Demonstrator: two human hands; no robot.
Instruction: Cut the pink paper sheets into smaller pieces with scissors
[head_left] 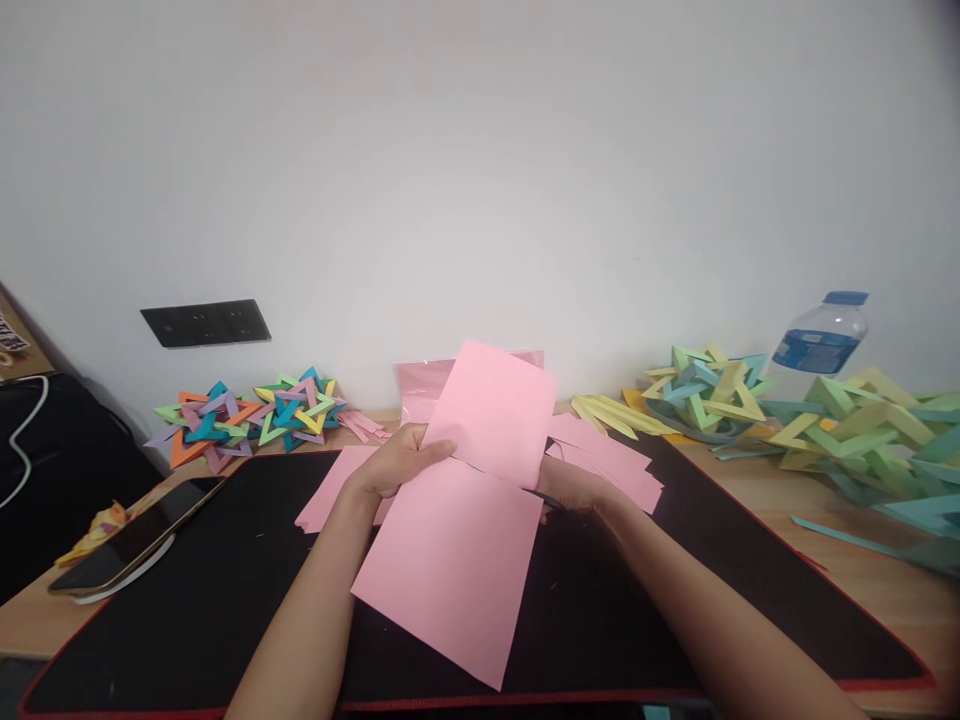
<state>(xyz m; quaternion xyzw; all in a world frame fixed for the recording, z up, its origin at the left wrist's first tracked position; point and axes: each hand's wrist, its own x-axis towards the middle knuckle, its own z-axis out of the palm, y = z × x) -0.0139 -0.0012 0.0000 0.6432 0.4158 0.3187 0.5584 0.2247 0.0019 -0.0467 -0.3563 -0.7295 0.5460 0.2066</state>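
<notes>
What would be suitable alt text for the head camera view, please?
The left hand holds pink paper with a cut across it, above a red-edged black mat; the right hand is partly hidden behind the paper. Colourful folded-paper shapes lie on both sides.

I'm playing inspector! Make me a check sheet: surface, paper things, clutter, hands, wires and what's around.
Surface: black mat with red edge, on a wooden desk.
Paper things: pink paper, held up; more pink sheets lie on both sides.
Clutter: folded-paper models left and right, phone, bottle.
Hands: left hand grips the paper; right hand is partly behind it, grip unclear.
Wires: white cable, far left.
Surroundings: pale wall, black socket panel.
</notes>
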